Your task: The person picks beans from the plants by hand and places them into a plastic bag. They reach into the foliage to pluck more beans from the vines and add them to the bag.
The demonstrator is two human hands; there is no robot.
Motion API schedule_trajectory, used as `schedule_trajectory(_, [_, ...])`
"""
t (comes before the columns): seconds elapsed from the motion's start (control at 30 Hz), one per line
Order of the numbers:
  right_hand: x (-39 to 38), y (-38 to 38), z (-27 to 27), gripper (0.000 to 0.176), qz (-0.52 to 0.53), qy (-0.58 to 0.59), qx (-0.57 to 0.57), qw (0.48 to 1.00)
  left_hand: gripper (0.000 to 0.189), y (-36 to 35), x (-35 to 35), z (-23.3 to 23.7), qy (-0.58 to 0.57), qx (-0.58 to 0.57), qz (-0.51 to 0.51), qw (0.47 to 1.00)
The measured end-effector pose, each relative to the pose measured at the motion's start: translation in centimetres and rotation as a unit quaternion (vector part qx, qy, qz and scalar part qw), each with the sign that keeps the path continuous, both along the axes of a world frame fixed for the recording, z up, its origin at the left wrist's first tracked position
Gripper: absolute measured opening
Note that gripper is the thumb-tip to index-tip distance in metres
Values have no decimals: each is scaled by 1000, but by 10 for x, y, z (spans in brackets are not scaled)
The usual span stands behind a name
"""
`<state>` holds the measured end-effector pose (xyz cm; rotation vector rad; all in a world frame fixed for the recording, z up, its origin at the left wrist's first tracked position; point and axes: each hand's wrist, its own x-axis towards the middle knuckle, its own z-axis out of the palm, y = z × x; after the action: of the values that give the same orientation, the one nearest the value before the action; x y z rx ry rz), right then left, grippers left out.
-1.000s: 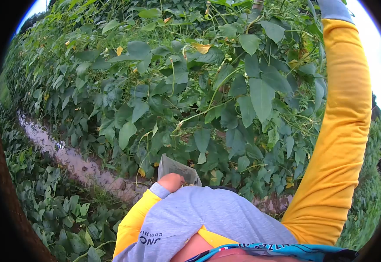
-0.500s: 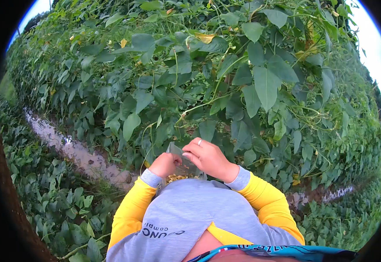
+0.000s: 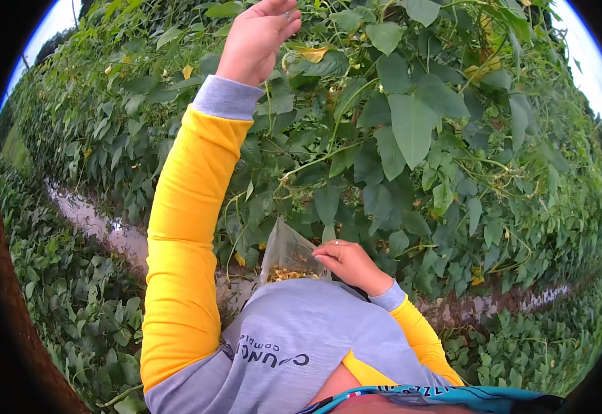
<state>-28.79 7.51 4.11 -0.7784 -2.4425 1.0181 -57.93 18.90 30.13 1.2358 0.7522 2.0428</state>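
My left hand [image 3: 256, 43] is raised at the top edge of the view, among the vine leaves. Its thumb and fingers are bent together in a pinch; the frame's edge cuts off part of them, and anything between them is too small to make out. Low in front of my belly, my right hand [image 3: 351, 263] pinches the right edge of a clear plastic bag [image 3: 286, 243]. The bag's mouth gapes upward, and small yellow-brown pieces [image 3: 288, 274], perhaps blossoms, lie inside it. A yellowed leaf [image 3: 313, 53] hangs just right of my left hand.
A tall wall of leafy vines [image 3: 411, 117] rises in front of me, with thin stems reaching out toward my arms. Muddy water [image 3: 90, 212] lies in a furrow at the left and continues at the right [image 3: 536, 301]. Low green plants [image 3: 73, 310] grow at the lower left.
My left hand has left the bag's mouth and swung up to the vines. My right hand has dropped slightly to the right, still on the bag's edge, and the bag shows more openly.
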Motion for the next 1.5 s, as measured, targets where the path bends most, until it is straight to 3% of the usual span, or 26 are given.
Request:
schedule_trajectory(0.03, [6,-2,0,19,-8,11,-5,1000,21,43,-9,14,-150,22,-37,988])
schedule_trajectory(0.1, [19,-8,0,19,-45,25,-30,998,21,150,-63,20,-116,13,-120,986])
schedule_trajectory(0.17, [31,-16,-3,18,-88,31,-61,994,24,256,-129,10,74,-21,-178,981])
schedule_trajectory(0.4, [62,-38,-16,18,-188,71,-109,974,57,279,-102,28,-130,-195,-160,959])
schedule_trajectory(0.53, [75,-43,-29,18,-220,61,-123,966,35,293,-121,25,-125,-120,-226,959])
schedule_trajectory(0.6, [76,-44,-38,18,-219,68,-123,965,24,260,-102,33,-165,-110,-181,963])
schedule_trajectory(0.67, [73,-42,-38,18,-209,63,-122,968,25,261,-112,38,-173,-178,-205,947])
schedule_trajectory(0.77, [63,-37,-26,17,-183,51,-104,976,23,250,-153,35,40,-148,-233,960])
schedule_trajectory(0.8, [59,-35,-22,17,-173,51,-93,979,23,249,-158,36,50,-118,-164,978])
schedule_trajectory(0.87, [53,-30,-16,17,-151,42,-73,985,24,178,-131,50,69,-57,-23,996])
schedule_trajectory(0.9, [50,-27,-12,17,-139,32,-65,988,25,142,-129,59,164,-126,93,974])
schedule_trajectory(1.0, [39,-18,-3,17,-94,35,-38,994,22,92,-131,54,108,-103,97,984])
schedule_trajectory(1.07, [33,-8,12,18,-58,37,-30,997,13,56,-135,41,71,-28,25,997])
schedule_trajectory(1.1, [30,-2,28,18,-36,38,-31,998,16,27,-131,36,126,-45,14,991])
schedule_trajectory(1.2, [21,12,104,19,15,79,26,996,17,-73,-89,-11,192,-85,-67,975])
schedule_trajectory(1.3, [5,23,195,22,-16,164,192,968,14,-140,-38,-102,229,-190,-143,944])
schedule_trajectory(1.37, [-13,49,246,21,-16,266,295,918,10,-171,-3,-171,394,-249,-127,876])
schedule_trajectory(1.4, [-21,55,278,21,-37,260,285,922,8,-179,6,-216,479,-235,-102,839])
schedule_trajectory(1.47, [-45,96,332,20,-87,262,380,883,9,-202,17,-330,570,-240,-33,785])
schedule_trajectory(1.5, [-59,117,358,19,-102,269,428,857,13,-217,23,-357,635,-313,-24,706])
